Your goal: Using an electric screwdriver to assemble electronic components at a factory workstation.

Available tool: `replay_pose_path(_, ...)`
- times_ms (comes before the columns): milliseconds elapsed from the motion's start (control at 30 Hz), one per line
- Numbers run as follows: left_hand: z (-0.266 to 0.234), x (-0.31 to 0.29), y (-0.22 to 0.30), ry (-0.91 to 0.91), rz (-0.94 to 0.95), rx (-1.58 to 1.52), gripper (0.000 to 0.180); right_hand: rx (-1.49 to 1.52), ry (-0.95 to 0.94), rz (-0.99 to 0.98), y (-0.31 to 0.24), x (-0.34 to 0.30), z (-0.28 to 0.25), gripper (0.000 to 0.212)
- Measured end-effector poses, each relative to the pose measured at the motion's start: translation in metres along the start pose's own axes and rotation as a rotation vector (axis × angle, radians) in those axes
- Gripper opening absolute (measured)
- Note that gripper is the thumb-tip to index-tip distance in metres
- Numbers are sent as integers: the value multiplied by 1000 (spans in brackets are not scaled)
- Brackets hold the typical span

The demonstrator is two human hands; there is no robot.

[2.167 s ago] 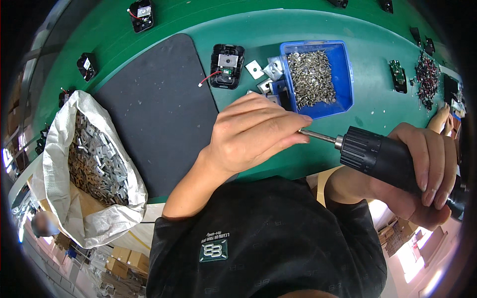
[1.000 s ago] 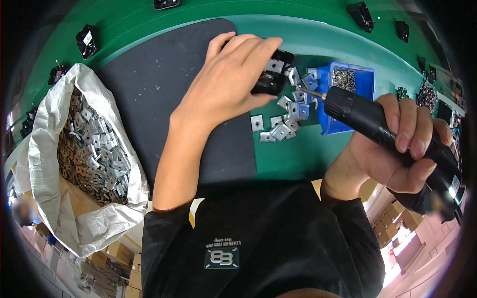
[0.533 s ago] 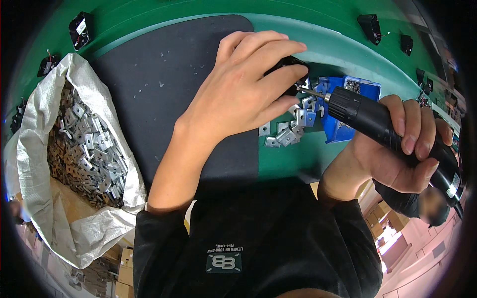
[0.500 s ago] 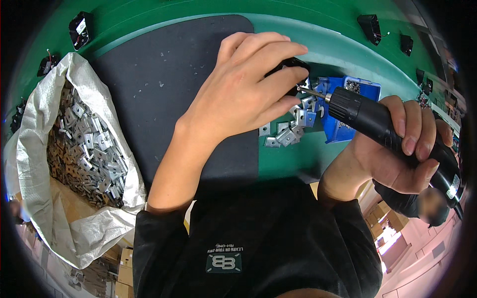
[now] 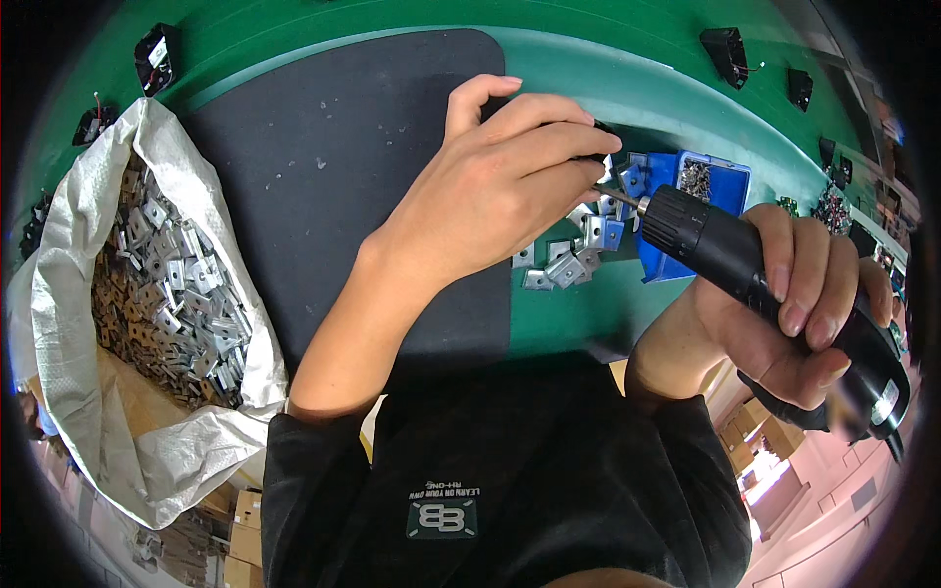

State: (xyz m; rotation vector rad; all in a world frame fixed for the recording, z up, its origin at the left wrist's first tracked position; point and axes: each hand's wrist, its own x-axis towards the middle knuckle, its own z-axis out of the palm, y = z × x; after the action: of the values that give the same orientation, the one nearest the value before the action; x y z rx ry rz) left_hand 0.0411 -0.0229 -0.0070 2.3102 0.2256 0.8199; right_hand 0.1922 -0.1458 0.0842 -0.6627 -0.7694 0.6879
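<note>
My left hand is closed around a black part that its fingers almost wholly cover; only a dark edge shows. In my right hand is a black electric screwdriver, gripped by its body. Its bit points left, toward my left fingertips, and the tip is hidden, so contact cannot be made out. Just below lies a loose heap of small silver metal plates with holes.
Right of the heap stands a blue bin with small screws. A black mat covers the bench's left part. At far left, a white woven bag holds many metal plates. Black housings sit along the back.
My left hand has turned, its fingers covering more of the black part. The screwdriver has shifted slightly left and down, its bit now partly behind my left fingers.
</note>
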Motion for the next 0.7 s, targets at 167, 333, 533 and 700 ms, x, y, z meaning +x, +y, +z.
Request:
replay_pose_path(167, -15, 6, 4, -69, -36, 35, 45, 12, -49, -32, 4, 1, -4, 36)
replay_pose_path(333, -21, 4, -2, -290, -216, 111, 97, -158, 28, -31, 14, -1, -3, 35)
replay_pose_path(533, -8, 4, -7, -227, -188, 81, 85, -185, -5, -24, 18, 1, -10, 35)
replay_pose_path(700, -7, 4, -8, -201, -213, 51, 80, -201, 10, -19, 18, 2, -13, 34)
